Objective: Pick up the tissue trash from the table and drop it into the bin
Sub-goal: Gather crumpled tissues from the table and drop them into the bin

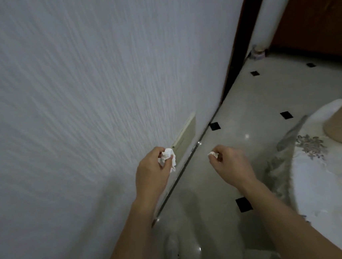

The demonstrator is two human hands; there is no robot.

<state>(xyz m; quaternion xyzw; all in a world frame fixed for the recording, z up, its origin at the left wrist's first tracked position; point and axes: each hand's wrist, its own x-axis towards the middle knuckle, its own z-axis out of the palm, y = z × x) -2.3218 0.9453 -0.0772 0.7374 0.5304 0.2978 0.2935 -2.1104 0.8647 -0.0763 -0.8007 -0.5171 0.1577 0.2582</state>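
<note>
Your left hand [152, 167], at centre frame against the textured white wall [69, 97], is curled round a crumpled white tissue [167, 158]. Your right hand [229, 162], just right of it over the tiled floor [253, 104], pinches a smaller tissue scrap [212, 154] at its fingertips. The cloth-covered tabletop [327, 177] sits at the right edge.

This is looking like a dining room, home or restaurant unclear. A textured white wall [79, 96] is filling the left of the frame. A glossy tiled floor [247, 105] with black diamond insets is running up the middle. At right, a round table [335, 193] is wearing an embroidered white tablecloth [310, 144].
</note>
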